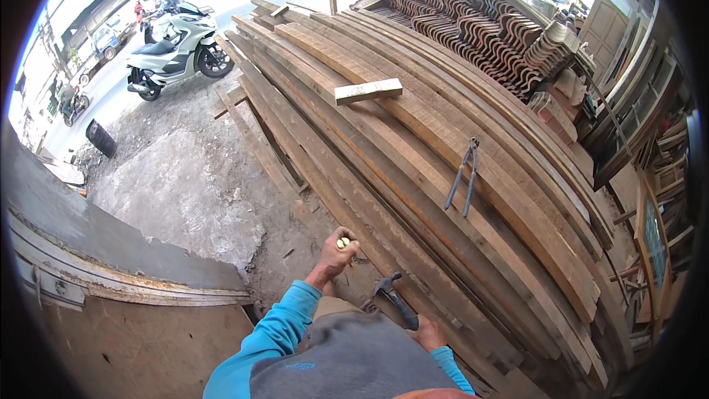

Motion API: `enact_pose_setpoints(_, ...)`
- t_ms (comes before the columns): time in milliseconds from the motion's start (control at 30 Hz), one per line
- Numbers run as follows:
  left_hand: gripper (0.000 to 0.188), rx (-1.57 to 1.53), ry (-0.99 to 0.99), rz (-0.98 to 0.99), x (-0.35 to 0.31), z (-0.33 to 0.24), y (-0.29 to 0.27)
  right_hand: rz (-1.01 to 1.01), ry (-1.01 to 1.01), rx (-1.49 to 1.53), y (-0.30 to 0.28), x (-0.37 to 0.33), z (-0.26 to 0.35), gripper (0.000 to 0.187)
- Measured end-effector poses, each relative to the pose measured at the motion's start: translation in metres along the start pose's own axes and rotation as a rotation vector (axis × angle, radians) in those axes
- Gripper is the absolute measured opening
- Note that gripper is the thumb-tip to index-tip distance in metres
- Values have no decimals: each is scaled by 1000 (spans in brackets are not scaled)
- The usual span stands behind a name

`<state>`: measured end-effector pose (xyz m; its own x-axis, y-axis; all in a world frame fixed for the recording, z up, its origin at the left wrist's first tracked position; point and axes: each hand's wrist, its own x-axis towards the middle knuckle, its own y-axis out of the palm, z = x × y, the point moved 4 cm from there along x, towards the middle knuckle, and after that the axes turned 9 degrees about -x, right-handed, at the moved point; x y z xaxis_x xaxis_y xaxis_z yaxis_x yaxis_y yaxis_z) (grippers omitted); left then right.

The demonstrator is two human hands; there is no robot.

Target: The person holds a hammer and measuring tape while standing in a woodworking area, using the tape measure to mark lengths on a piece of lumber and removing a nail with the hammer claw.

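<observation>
My left hand (337, 253) is closed around a small pale-yellow thing (343, 242), whose kind I cannot make out, just left of the stacked planks. Lower and to the right, my right hand (428, 334) grips the dark handle of a claw hammer (397, 303), its head pointing up and away from me. Long brown wooden planks (413, 122) lie in a wide stack beside both hands. On top of them rests a pair of pincers (463, 177), handles toward me. Farther up, a short pale wood block (368, 91) lies across a plank.
A silver scooter (177, 50) stands at the far left by the road. Stacked clay roof tiles (473, 22) rise behind the planks. Wooden frames (650, 236) lean at the right. A low grey wall (111, 229) borders the left, next to rough concrete ground (185, 170).
</observation>
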<state>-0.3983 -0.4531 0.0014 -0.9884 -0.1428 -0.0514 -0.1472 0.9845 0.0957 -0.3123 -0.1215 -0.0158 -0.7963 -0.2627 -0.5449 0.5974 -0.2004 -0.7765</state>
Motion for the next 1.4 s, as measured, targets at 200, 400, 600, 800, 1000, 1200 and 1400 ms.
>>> enact_pose_setpoints(200, 33, -147, -65, -114, 1, 6, -14, -11, 9, -2, -1, 2, 3, 61)
enact_pose_setpoints(400, 35, -230, 85, -232, -13, -1, 14, 46, 45, -19, -8, 4, 7, 64)
enact_pose_setpoints(600, 33, -64, 75, -217, -22, 5, -1, -24, 19, 8, 6, 6, -6, 66)
enact_pose_setpoints(800, 28, 66, -13, -256, -49, -13, -42, -114, -117, -74, 3, 11, 2, 77)
enact_pose_setpoints(1000, 30, -207, 109, -307, -70, -13, -56, 71, 62, 58, -8, 2, 12, 64)
enact_pose_setpoints(1200, 32, -104, 54, -259, -90, -9, -32, 36, 7, 9, -14, 4, 16, 62)
enact_pose_setpoints(1400, 33, -38, 61, -199, -91, -2, -24, 56, 18, 7, -15, 4, 17, 62)
